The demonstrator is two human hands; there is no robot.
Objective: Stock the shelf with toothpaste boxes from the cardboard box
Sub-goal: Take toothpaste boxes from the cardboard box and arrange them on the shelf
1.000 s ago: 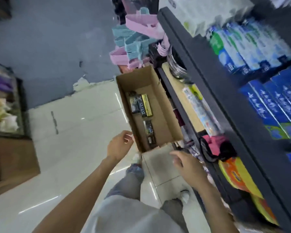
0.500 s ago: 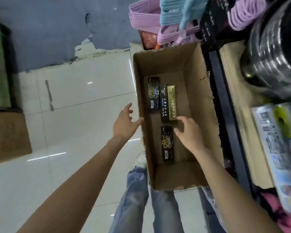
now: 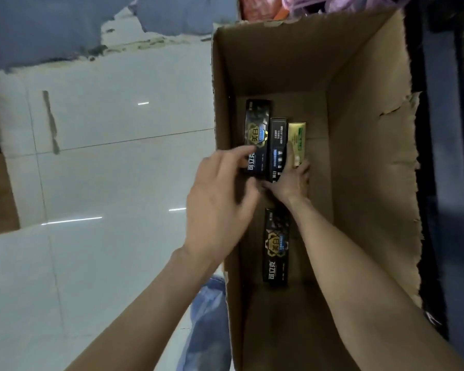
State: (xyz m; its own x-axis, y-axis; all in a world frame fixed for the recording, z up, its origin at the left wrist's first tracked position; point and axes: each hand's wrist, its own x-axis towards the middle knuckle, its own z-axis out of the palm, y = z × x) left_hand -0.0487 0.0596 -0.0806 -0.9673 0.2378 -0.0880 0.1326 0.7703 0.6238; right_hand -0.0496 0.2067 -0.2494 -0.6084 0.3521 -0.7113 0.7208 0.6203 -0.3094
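Note:
An open cardboard box [image 3: 367, 156] stands on the floor with four toothpaste boxes lying on its bottom. Three lie side by side at the far end: a black box [image 3: 257, 129], a narrower black box [image 3: 277, 137] and a gold box [image 3: 297, 137]. A fourth black box [image 3: 276, 247] lies nearer to me. My right hand [image 3: 292, 180] is deep in the carton, thumb and index finger either side of the narrower black box's near end. My left hand [image 3: 220, 204] reaches over the left wall, fingertips touching the left black box.
A dark shelf upright [image 3: 439, 129] runs along the carton's torn right wall. Pink and orange goods [image 3: 265, 6] sit beyond its far end. Glossy white floor tiles [image 3: 105, 183] spread to the left, and my jeans leg [image 3: 206, 317] is beside the carton's near left corner.
My head has dropped much closer to the carton. Both hands moved forward into it: the right from the near black box to the far row, the left from outside the wall onto the left black box.

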